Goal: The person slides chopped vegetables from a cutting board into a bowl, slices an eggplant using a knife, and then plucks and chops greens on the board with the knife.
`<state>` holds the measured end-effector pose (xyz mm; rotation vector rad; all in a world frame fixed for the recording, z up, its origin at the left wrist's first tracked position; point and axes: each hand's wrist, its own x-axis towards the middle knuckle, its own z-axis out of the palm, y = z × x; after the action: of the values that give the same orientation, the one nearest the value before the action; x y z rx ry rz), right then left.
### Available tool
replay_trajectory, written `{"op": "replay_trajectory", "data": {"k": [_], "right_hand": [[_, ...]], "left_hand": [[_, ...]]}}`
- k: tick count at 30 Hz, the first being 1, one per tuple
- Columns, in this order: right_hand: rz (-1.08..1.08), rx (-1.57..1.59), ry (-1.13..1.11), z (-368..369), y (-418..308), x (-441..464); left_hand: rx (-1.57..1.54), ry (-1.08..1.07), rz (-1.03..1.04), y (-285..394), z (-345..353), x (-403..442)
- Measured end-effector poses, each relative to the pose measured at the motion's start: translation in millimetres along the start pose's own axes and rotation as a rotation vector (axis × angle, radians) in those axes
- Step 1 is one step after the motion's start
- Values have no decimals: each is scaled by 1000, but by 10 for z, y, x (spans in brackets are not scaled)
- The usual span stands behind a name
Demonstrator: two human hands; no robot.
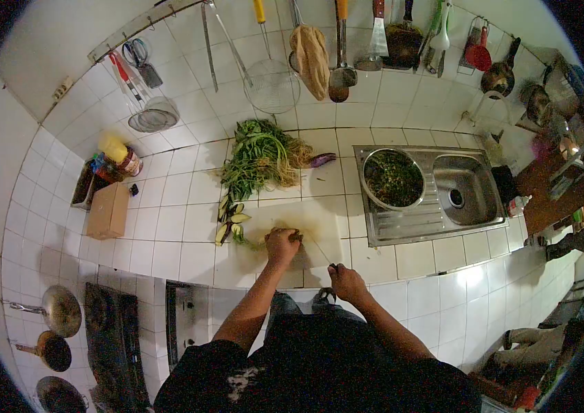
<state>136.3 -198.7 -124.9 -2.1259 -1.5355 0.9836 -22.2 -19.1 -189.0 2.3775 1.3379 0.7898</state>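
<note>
My left hand [283, 246] is closed over a small bunch of greens, pressing it on a pale cutting board [326, 220]; green strands [253, 244] stick out to its left, and the fingers hide most of the bunch. In my right hand [348, 283] is a knife [321, 252], its thin blade angled up and left toward the bunch. Cut eggplant pieces [223, 233] lie by the board's left edge. Behind the board sits a big heap of leafy greens [254, 155] with pale roots, and a purple eggplant [322, 160] rests at its right.
A metal bowl of chopped greens [394, 179] stands on the drainboard beside the steel sink [467, 189]. To the left are a cardboard box [107, 211] and bottles [127, 160]. Strainers [271, 86] and ladles [343, 74] hang on the wall. A stove [113, 337] is at lower left.
</note>
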Motion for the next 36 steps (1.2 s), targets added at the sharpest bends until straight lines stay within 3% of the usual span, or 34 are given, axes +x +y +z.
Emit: {"op": "replay_trajectory", "data": {"k": [1, 5, 7, 12, 15, 17, 21, 24, 26, 29, 34, 36], "right_hand": [[87, 18, -11, 27, 13, 34], [111, -8, -15, 64, 57, 54], [-66, -35, -50, -130, -97, -20], [-74, -80, -36, -107, -139, 142], [61, -103, -112, 11, 63, 262], [-90, -90, -97, -189, -41, 109], [-128, -93, -95, -294, -47, -49], [-102, -59, -122, -226, 15, -33], [55, -20, -126, -26, 149, 32], [-96, -94, -120, -256, -85, -42], [54, -46, -85, -134, -93, 161], [-92, -93, -117, -207, -94, 143]], "left_hand": [[-6, 36, -8, -7, 9, 2], [60, -33, -86, -37, 48, 14], [78, -33, -107, -25, 80, 11], [89, -95, -146, -41, 103, 51], [94, -113, -160, -65, 92, 44], [79, -103, -160, -80, 76, 13], [118, -89, -151, -19, -11, -49], [101, -81, -137, -67, 29, -75], [72, -98, -143, -82, 50, -84], [109, -75, -128, -32, 56, -95], [144, -87, -141, 14, 28, -75], [116, -92, -152, -8, 0, -55]]}}
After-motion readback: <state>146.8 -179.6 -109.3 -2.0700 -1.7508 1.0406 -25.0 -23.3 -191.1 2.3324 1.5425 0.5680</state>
